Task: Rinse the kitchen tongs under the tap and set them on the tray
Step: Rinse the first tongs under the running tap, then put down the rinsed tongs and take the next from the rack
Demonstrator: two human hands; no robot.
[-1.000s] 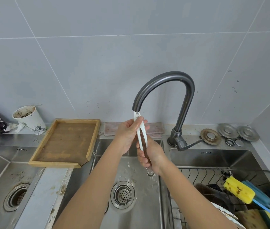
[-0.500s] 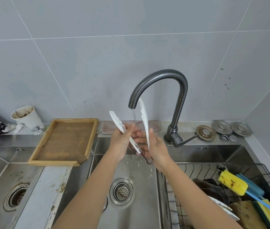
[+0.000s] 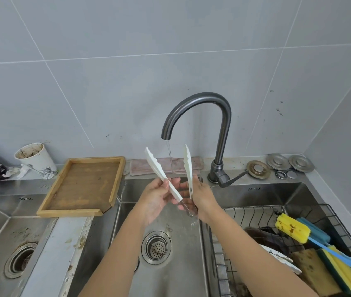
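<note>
Hands [image 3: 177, 198] gripping spread tongs [image 3: 163, 175], under tap [image 3: 200, 108]

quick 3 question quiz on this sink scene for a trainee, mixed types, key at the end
1. True or false: the tongs are spread open, with the water stream falling between their two arms.
2. Which hand holds which arm of the tongs?
3. The wooden tray is: A) holding the tongs B) holding nothing C) in the sink

Key
1. True.
2. Left hand holds the left arm, right hand the right arm.
3. B
</note>
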